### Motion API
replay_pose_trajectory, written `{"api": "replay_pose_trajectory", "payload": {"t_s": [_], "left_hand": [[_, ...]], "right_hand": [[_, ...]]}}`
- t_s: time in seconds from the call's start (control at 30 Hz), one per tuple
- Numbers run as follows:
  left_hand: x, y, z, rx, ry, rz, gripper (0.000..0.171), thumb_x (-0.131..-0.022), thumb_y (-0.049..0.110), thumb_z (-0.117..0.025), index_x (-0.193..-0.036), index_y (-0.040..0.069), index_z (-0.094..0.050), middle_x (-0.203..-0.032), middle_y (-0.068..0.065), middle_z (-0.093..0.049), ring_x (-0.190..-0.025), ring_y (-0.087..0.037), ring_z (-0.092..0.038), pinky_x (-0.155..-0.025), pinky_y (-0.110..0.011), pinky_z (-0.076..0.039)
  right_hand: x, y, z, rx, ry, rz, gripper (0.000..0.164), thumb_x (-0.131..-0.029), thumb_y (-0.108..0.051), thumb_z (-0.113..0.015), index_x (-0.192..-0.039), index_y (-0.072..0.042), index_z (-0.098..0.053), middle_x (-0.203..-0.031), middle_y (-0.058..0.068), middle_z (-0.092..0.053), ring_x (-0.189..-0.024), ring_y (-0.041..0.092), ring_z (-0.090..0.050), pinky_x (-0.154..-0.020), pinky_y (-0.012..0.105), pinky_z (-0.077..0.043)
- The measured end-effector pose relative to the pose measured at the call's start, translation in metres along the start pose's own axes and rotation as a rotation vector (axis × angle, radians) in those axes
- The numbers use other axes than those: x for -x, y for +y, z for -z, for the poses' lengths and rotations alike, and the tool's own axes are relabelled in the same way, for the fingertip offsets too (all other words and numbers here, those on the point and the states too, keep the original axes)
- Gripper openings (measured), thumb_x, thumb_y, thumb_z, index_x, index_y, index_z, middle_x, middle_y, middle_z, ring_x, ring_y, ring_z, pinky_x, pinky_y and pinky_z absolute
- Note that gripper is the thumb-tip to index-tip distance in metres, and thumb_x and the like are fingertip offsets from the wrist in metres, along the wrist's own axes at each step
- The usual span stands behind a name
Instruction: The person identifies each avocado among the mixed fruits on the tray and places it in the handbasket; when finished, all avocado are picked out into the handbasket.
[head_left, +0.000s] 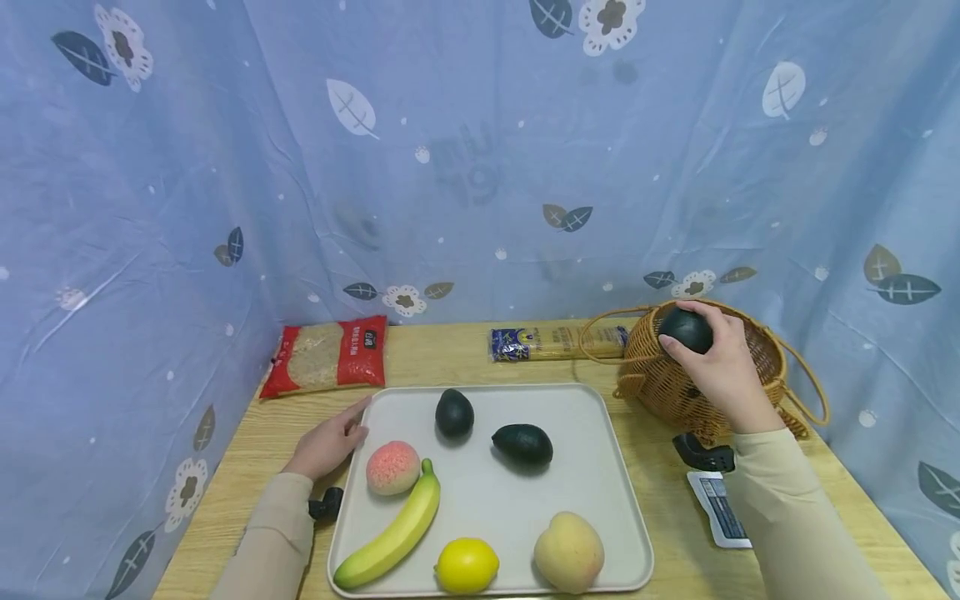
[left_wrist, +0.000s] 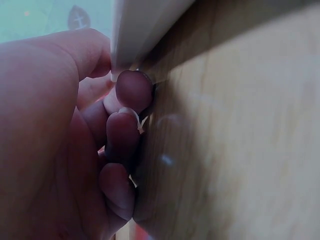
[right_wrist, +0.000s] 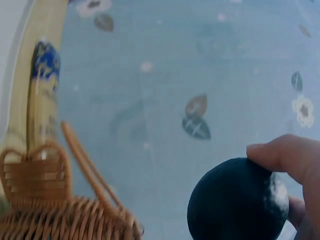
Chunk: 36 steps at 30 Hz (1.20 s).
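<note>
My right hand (head_left: 723, 367) grips a dark green avocado (head_left: 686, 331) above the mouth of the wicker basket (head_left: 675, 396). In the right wrist view, the thumb and fingers hold one side of this avocado (right_wrist: 232, 202), with part of the basket (right_wrist: 75, 220) at lower left. At the white tray's (head_left: 480, 517) left rim, my left hand (head_left: 327, 443) holds the edge. The left wrist view has its thumb at the rim and its curled fingertips (left_wrist: 122, 132) low beside the tray wall, close to the tabletop. Two more avocados, one (head_left: 454, 414) upright and one (head_left: 522, 445) lying sideways, are on the tray.
The tray also bears a pink peach (head_left: 393, 467), a banana (head_left: 393, 533), a lemon (head_left: 467, 566) and a yellowish peach (head_left: 569, 552). Behind it lie a red bag of grain (head_left: 322, 356) and a noodle packet (head_left: 558, 342). A white pouch (head_left: 718, 508) lies at right.
</note>
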<state>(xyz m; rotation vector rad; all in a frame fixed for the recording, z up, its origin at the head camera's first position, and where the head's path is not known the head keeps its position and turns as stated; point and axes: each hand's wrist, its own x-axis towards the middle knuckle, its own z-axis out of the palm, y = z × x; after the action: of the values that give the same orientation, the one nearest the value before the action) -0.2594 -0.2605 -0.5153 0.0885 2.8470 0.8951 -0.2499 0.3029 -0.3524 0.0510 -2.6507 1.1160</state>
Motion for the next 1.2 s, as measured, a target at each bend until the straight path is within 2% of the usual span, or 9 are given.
{"api": "replay_pose_trajectory", "payload": {"t_s": [0.1, 0.3, 0.57, 0.7, 0.77, 0.87, 0.93, 1.07, 1.2], "left_hand": [[-0.001, -0.002, -0.001, -0.014, 0.0, -0.013, 0.061, -0.106, 0.03, -0.059, -0.164, 0.02, -0.039, -0.088, -0.001, -0.056, -0.086, -0.022, -0.055, -0.08, -0.047, -0.044], [-0.003, -0.004, -0.003, -0.002, 0.003, -0.006, 0.062, -0.106, 0.029, -0.059, -0.164, 0.02, -0.039, -0.082, -0.001, -0.051, -0.074, -0.018, -0.051, -0.074, -0.042, -0.041], [-0.001, -0.003, -0.003, -0.005, 0.012, -0.013, 0.061, -0.106, 0.027, -0.06, -0.164, 0.019, -0.04, -0.08, 0.0, -0.051, -0.07, -0.018, -0.049, -0.072, -0.04, -0.04], [-0.002, -0.003, -0.003, 0.0, 0.019, -0.012, 0.062, -0.105, 0.027, -0.061, -0.163, 0.019, -0.04, -0.08, -0.001, -0.051, -0.07, -0.018, -0.048, -0.07, -0.039, -0.039], [-0.002, -0.003, -0.003, 0.0, 0.02, -0.005, 0.062, -0.105, 0.027, -0.061, -0.163, 0.019, -0.04, -0.08, -0.001, -0.051, -0.07, -0.018, -0.049, -0.07, -0.039, -0.039], [-0.002, -0.003, -0.003, 0.007, 0.014, 0.003, 0.062, -0.106, 0.028, -0.06, -0.163, 0.019, -0.04, -0.081, -0.001, -0.052, -0.071, -0.018, -0.049, -0.069, -0.039, -0.039], [-0.002, -0.002, -0.003, 0.007, 0.013, 0.011, 0.062, -0.106, 0.029, -0.06, -0.164, 0.02, -0.04, -0.081, -0.001, -0.052, -0.072, -0.018, -0.05, -0.071, -0.039, -0.04], [-0.002, -0.002, -0.003, 0.005, 0.006, 0.016, 0.062, -0.106, 0.03, -0.06, -0.164, 0.021, -0.039, -0.082, -0.001, -0.053, -0.076, -0.018, -0.052, -0.075, -0.041, -0.041], [-0.002, -0.002, -0.003, 0.011, 0.004, 0.013, 0.062, -0.106, 0.029, -0.061, -0.164, 0.021, -0.039, -0.081, -0.001, -0.052, -0.073, -0.018, -0.051, -0.073, -0.04, -0.04]], "right_hand": [[-0.002, 0.014, 0.001, 0.042, 0.024, -0.018, 0.066, -0.106, -0.031, -0.063, -0.16, -0.005, -0.035, -0.15, 0.042, -0.021, -0.113, 0.062, -0.045, -0.081, 0.072, -0.046], [-0.008, 0.037, 0.002, 0.094, 0.073, -0.094, 0.068, -0.107, -0.028, -0.06, -0.161, -0.001, -0.03, -0.152, 0.043, -0.017, -0.113, 0.065, -0.045, -0.082, 0.073, -0.046], [-0.008, 0.055, 0.002, 0.165, 0.072, -0.156, 0.067, -0.107, -0.022, -0.057, -0.161, 0.002, -0.025, -0.153, 0.046, -0.015, -0.111, 0.068, -0.046, -0.081, 0.072, -0.045], [-0.012, 0.062, 0.005, 0.192, 0.119, -0.169, 0.062, -0.108, -0.019, -0.054, -0.16, 0.004, -0.029, -0.152, 0.047, -0.017, -0.12, 0.068, -0.04, -0.085, 0.073, -0.041], [-0.013, 0.064, 0.005, 0.202, 0.151, -0.168, 0.058, -0.107, -0.016, -0.053, -0.158, 0.006, -0.033, -0.146, 0.046, -0.027, -0.127, 0.066, -0.035, -0.085, 0.071, -0.039], [-0.014, 0.064, 0.005, 0.214, 0.192, -0.149, 0.053, -0.107, -0.014, -0.053, -0.154, 0.007, -0.04, -0.135, 0.041, -0.038, -0.127, 0.06, -0.036, -0.083, 0.066, -0.035], [-0.015, 0.065, 0.004, 0.212, 0.201, -0.12, 0.05, -0.107, -0.013, -0.054, -0.152, 0.006, -0.044, -0.132, 0.039, -0.042, -0.126, 0.057, -0.038, -0.086, 0.067, -0.036], [-0.015, 0.06, 0.003, 0.168, 0.212, -0.041, 0.044, -0.107, -0.012, -0.054, -0.148, 0.004, -0.051, -0.141, 0.038, -0.043, -0.126, 0.055, -0.043, -0.093, 0.069, -0.037], [-0.013, 0.049, -0.004, 0.119, 0.243, 0.05, 0.038, -0.106, -0.009, -0.057, -0.143, 0.003, -0.058, -0.14, 0.034, -0.047, -0.122, 0.054, -0.047, -0.092, 0.068, -0.038]]}}
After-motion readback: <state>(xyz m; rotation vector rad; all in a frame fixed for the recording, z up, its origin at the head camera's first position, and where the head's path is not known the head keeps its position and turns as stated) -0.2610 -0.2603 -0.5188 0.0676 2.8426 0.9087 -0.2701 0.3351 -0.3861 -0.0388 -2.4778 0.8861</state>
